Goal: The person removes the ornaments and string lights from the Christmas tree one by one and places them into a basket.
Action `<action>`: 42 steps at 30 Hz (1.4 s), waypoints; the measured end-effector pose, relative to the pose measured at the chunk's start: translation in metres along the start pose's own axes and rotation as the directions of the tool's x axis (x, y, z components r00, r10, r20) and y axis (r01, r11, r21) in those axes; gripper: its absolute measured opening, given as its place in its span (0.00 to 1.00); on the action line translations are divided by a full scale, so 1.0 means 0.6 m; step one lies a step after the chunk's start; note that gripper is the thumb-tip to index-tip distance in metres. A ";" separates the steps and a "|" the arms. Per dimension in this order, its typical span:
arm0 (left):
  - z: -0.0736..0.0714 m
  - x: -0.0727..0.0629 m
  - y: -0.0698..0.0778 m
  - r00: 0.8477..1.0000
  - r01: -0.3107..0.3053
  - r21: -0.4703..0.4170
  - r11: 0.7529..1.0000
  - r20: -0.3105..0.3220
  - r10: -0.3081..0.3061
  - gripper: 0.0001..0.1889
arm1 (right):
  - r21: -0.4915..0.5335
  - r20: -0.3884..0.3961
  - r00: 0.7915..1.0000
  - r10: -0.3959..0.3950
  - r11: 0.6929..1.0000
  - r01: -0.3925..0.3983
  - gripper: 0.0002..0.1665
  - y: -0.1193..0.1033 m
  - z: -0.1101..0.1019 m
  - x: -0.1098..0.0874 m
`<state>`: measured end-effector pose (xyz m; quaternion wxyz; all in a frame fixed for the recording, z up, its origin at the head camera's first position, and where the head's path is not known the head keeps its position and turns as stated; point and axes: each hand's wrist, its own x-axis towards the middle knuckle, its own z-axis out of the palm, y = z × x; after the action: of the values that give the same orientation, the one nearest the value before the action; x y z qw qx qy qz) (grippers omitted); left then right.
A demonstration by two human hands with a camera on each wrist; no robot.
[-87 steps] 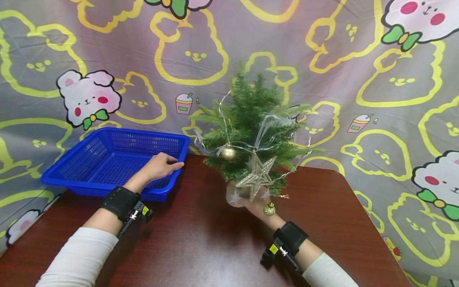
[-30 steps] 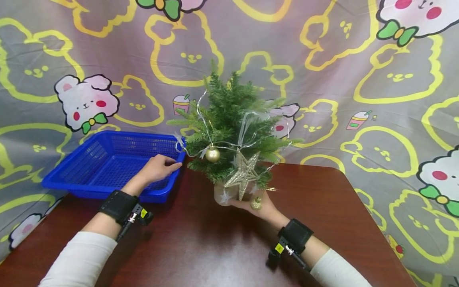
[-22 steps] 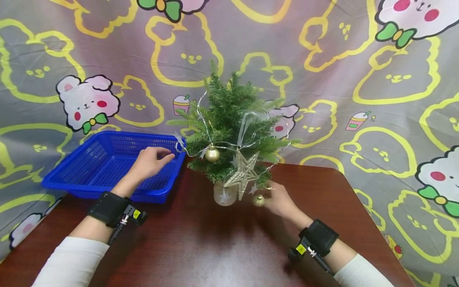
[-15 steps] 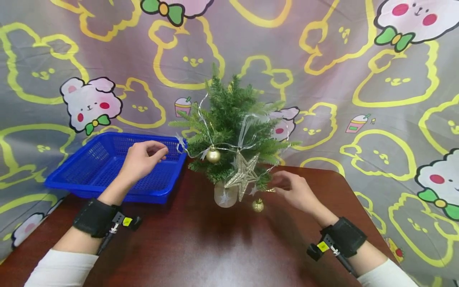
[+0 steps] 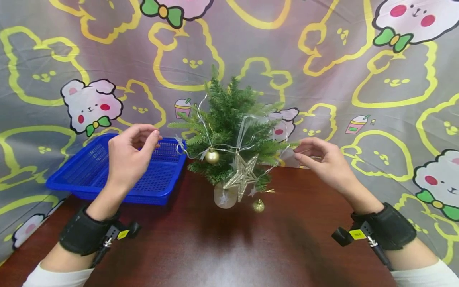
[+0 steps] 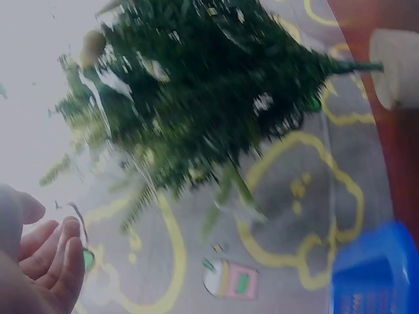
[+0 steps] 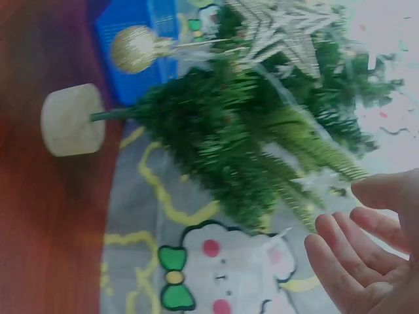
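Observation:
A small artificial Christmas tree (image 5: 229, 107) stands upright on the table on a pale round base (image 5: 225, 197). On it hang a gold glitter star (image 5: 242, 175), a smooth gold ball (image 5: 212, 156), a glittery gold ball (image 5: 258, 205) and a silvery string with small stars. My right hand (image 5: 328, 163) is at the tips of the right-hand branches, fingers loosely bent and holding nothing; in the right wrist view its thumb and fingers (image 7: 347, 252) are apart. My left hand (image 5: 130, 155) hovers over the basket, left of the tree, loosely curled around nothing.
A blue plastic basket (image 5: 57, 181) sits at the back left of the brown table (image 5: 229, 255). Behind the table hangs a grey cloth (image 5: 373, 119) printed with cartoon animals. Both wrists wear black straps with small cameras.
The tree was shifted left with my right hand at its base. That hand has since let go and risen right, to the branches. My left hand has left the basket rim, moving up and left.

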<state>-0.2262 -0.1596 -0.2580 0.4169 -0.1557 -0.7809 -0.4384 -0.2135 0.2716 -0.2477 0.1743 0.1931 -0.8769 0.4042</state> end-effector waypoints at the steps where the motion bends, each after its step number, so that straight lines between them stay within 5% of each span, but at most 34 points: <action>1: 0.001 -0.001 0.008 1.000 -0.016 -0.016 1.000 0.002 0.016 0.08 | 0.013 -0.005 1.000 -0.004 1.000 0.004 0.20 -0.003 -0.003 0.002; 9: 0.026 -0.013 0.071 0.988 -0.144 -0.128 0.981 0.042 0.151 0.07 | 0.040 -0.024 1.000 -0.002 0.999 0.003 0.21 -0.017 -0.010 0.011; 17: 0.063 -0.018 0.105 0.950 -0.292 -0.092 0.952 0.088 0.300 0.11 | -0.018 -0.020 0.999 0.031 0.999 -0.031 0.20 -0.021 -0.004 0.011; 24: 0.080 -0.023 0.117 0.944 -0.312 0.016 0.950 0.123 0.308 0.13 | -0.042 -0.011 0.999 0.039 0.998 -0.039 0.17 -0.022 0.002 0.012; 31: 0.094 -0.026 0.121 0.955 -0.288 0.069 0.955 0.098 0.281 0.14 | -0.016 0.005 0.999 0.046 0.999 -0.046 0.17 -0.020 0.001 0.015; 42: 0.098 -0.031 0.117 0.961 -0.267 0.048 0.962 0.089 0.262 0.12 | -0.029 0.011 0.999 0.044 0.999 -0.044 0.17 -0.021 0.003 0.015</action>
<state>-0.2022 -0.0695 -0.2494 0.4440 -0.2640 -0.7821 -0.3484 -0.2154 0.2611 -0.2365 0.1631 0.1735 -0.8877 0.3941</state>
